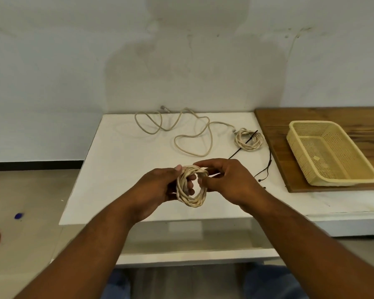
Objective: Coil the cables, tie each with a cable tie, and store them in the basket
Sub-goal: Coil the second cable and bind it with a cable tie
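Cable coil (191,187): head view; held above the table (121,169) between both hands. Cream, braided, round stacked loops.
Left hand (158,187) grip: fingers curled through the coil, thumb on top.
Right hand (227,180) grip: pinches the coil's upper right edge.
Step advice: keep loops aligned under a firm pinch before reaching for the thin black cable tie (235,151).
Basket (311,123): cream plastic mesh, well right, no cable inside.

White table (121,169), loose cable (211,139), coil (249,148) w/ blk tie (235,151), wood board (276,147)
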